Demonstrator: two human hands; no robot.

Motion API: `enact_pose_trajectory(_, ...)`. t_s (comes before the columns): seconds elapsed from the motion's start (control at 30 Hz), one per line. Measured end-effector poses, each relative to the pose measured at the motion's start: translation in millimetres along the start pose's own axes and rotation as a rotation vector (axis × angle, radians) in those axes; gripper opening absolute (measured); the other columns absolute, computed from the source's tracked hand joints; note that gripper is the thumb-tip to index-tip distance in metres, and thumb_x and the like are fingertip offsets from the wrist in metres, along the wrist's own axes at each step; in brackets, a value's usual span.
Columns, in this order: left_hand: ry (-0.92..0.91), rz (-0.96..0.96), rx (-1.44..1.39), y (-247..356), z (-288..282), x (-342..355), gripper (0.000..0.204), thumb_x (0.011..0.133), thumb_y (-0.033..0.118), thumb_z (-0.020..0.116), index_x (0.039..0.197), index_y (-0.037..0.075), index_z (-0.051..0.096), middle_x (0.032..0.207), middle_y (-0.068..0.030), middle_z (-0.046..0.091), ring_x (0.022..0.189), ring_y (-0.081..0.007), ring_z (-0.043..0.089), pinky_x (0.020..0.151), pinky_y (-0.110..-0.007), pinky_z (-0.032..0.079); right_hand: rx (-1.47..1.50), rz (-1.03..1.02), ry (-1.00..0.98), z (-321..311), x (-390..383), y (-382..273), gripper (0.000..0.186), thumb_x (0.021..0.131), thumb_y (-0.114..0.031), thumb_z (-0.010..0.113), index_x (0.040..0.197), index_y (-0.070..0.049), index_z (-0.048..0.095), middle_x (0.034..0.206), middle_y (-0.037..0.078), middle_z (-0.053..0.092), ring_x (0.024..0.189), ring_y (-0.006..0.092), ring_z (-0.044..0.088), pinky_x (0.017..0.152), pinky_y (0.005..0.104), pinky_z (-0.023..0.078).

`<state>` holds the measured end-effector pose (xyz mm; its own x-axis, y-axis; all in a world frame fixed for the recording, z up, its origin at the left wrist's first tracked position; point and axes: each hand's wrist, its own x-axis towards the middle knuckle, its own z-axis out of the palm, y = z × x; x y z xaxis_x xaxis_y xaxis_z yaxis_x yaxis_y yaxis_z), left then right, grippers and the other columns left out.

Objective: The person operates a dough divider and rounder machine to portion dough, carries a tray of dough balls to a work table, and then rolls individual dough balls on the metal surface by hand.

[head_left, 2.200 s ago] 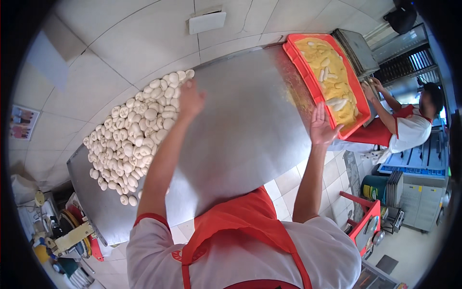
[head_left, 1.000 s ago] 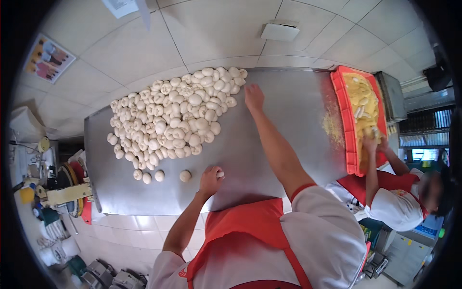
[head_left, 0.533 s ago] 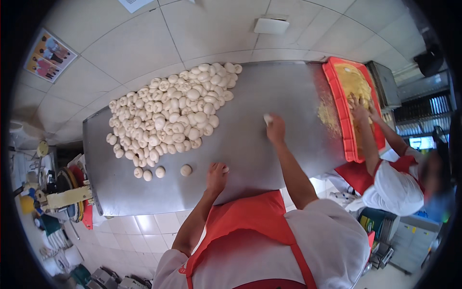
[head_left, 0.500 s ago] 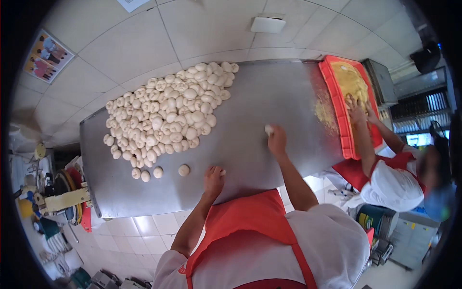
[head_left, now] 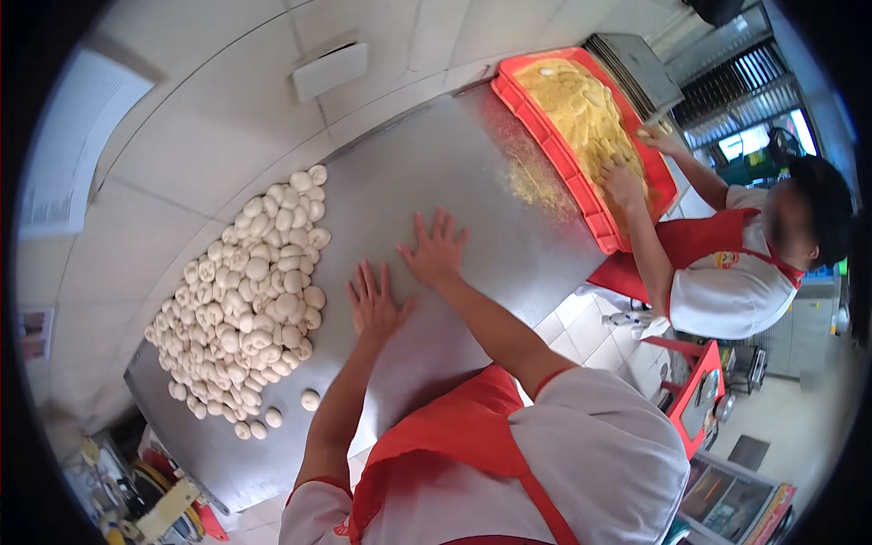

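Fingers spread, my left hand (head_left: 376,307) lies on or just above the bare metal table (head_left: 400,163). A little farther off and to the right, my right hand (head_left: 436,252) is also spread out flat, palm down. Neither hand shows anything held, though what is under the palms is hidden. To the left of both hands a big heap of pale round dough balls (head_left: 245,309) covers the table's left side. One separate dough ball (head_left: 310,400) sits at the heap's near right.
Across the table's right end stands a red crate (head_left: 547,147) of yellow crumbs, with scattered crumbs (head_left: 540,186) beside it. A co-worker in a red apron (head_left: 704,250) has a hand (head_left: 623,184) in the crumbs. Dark stacked trays (head_left: 636,73) stand behind the crate.
My hands have opened out flat and come closer together; the small dough pieces in them no longer show. The view has turned, so the heap and crate appear shifted left.
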<state>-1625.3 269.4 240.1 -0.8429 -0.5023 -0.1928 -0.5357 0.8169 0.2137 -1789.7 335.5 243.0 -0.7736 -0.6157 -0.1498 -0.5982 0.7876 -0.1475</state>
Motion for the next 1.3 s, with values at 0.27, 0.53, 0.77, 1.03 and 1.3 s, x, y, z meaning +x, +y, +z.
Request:
enact_pose_trajectory(0.27,0.085,-0.102,-0.086,6,31,1,0.086,0.091,0.056,0.055,0.152,0.001,0.028,0.162,-0.0227,0.014,0.150,-0.0377,0.011,0.119,-0.055,0.015,0.112,-0.119,0.139,32,26,11,0.071,0.097,-0.057,0.043,0.151,-0.011,0.036,0.157,0.023,0.026,0.146,0.0381,0.024,0.117,0.0565,0.017)
enact_pose_trajectory(0.53,-0.124,-0.359,-0.841,26,53,-86,0.058,0.083,0.032,0.076,0.129,0.004,0.056,0.126,-0.0206,0.057,0.113,-0.0355,0.058,0.094,-0.044,0.048,1.011,0.134,0.130,75,-131,83,0.047,0.093,-0.048,0.055,0.114,-0.005,0.059,0.117,0.008,0.059,0.109,0.0306,0.054,0.093,0.0496,0.041)
enact_pose_trajectory(0.77,0.414,0.051,-0.549,-1,-40,47,0.066,0.086,0.036,0.072,0.135,-0.002,0.050,0.134,-0.0240,0.054,0.125,-0.0388,0.052,0.107,-0.045,0.040,3.004,0.010,0.125,-34,-50,135,0.095,0.073,-0.063,0.074,0.140,-0.003,0.042,0.147,0.021,0.040,0.136,0.0357,0.040,0.115,0.0482,0.031)
enact_pose_trajectory(1.03,0.439,-0.393,0.099,-150,-87,197,0.046,0.086,0.043,0.067,0.113,0.006,0.064,0.119,-0.0089,0.061,0.118,-0.0284,0.050,0.098,-0.044,0.038,1.861,0.287,0.219,-58,141,68,0.031,0.097,-0.031,0.055,0.120,-0.010,0.061,0.099,0.003,0.065,0.093,0.0169,0.061,0.084,0.0343,0.051)
enact_pose_trajectory(1.3,0.648,-0.094,-0.505,-150,-68,113,0.025,0.081,0.012,0.073,0.101,0.006,0.058,0.097,-0.0140,0.059,0.091,-0.0382,0.056,0.080,-0.046,0.044,0.708,-0.019,0.036,42,213,-202,0.025,0.086,-0.027,0.068,0.099,-0.007,0.069,0.097,0.014,0.071,0.095,0.0314,0.068,0.080,0.0405,0.054)
